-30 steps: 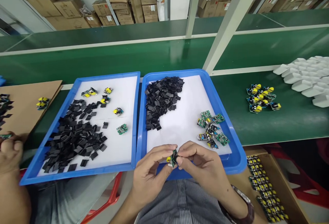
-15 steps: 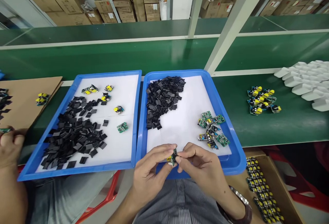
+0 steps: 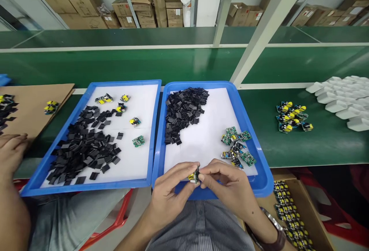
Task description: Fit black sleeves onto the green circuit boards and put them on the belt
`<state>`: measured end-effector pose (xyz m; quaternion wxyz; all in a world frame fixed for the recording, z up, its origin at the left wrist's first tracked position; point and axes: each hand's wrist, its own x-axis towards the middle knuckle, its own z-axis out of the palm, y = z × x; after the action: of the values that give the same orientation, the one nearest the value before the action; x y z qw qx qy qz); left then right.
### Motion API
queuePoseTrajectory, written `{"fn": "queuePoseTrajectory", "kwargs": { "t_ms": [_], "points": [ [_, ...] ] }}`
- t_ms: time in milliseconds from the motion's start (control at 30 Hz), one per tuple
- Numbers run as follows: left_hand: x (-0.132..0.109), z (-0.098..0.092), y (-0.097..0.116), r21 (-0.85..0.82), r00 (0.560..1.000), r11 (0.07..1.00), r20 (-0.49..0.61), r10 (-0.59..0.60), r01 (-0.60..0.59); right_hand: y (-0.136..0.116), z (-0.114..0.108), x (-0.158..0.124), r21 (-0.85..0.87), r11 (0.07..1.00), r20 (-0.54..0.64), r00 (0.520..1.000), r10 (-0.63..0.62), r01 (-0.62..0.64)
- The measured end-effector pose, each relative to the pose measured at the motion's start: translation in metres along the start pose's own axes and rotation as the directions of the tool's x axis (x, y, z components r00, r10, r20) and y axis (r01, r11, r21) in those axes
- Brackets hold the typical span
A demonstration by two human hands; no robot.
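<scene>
Over the near edge of the right blue tray [image 3: 157, 155], my left hand [image 3: 173, 193] pinches a small circuit board [image 3: 196, 175] with a yellow part. My right hand [image 3: 227, 185] has thumb and forefinger closed at the board's right side, touching it; whether a black piece is between those fingertips is hidden. In that tray lie a heap of black pieces [image 3: 184, 108] at the back left and several circuit boards [image 3: 238, 147] at the right.
The left blue tray [image 3: 152, 135] holds black pieces and a few boards. A person's hand [image 3: 11, 151] is at the far left by a cardboard sheet [image 3: 37, 93]. At the right are boards [image 3: 291, 117], white trays [image 3: 343, 99] and a carton [image 3: 315, 212] of boards.
The view has shifted slightly. Both my hands keep the same hold at the board, with little finger motion. At the far left, the other person's hand has moved, and the board by it no longer shows.
</scene>
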<state>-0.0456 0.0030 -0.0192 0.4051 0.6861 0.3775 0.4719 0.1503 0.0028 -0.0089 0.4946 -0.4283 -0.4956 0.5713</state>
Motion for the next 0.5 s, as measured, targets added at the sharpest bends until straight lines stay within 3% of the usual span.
{"fn": "queuePoseTrajectory", "kwargs": {
  "t_ms": [100, 267, 400, 500],
  "points": [
    [-0.001, 0.0, 0.0, 0.0, 1.0, 1.0, 0.012, -0.007, 0.007, -0.003, -0.002, -0.001, -0.111, 0.992, 0.045, 0.998, -0.051, 0.056],
    [-0.001, 0.002, 0.002, 0.045, 0.999, 0.998, 0.012, 0.042, -0.042, -0.011, -0.006, 0.006, -0.13, 0.99, 0.123, 0.99, 0.062, -0.046],
    [0.002, 0.003, 0.003, 0.107, 0.996, 0.99, 0.01, 0.086, -0.087, -0.012, -0.006, 0.013, -0.216, 0.976, 0.14, 0.99, 0.007, 0.023],
    [0.003, 0.003, 0.003, 0.099, 0.998, 0.993, 0.036, 0.055, -0.058, -0.009, -0.007, 0.013, -0.111, 0.993, 0.116, 0.992, 0.054, -0.041]
  ]
}}
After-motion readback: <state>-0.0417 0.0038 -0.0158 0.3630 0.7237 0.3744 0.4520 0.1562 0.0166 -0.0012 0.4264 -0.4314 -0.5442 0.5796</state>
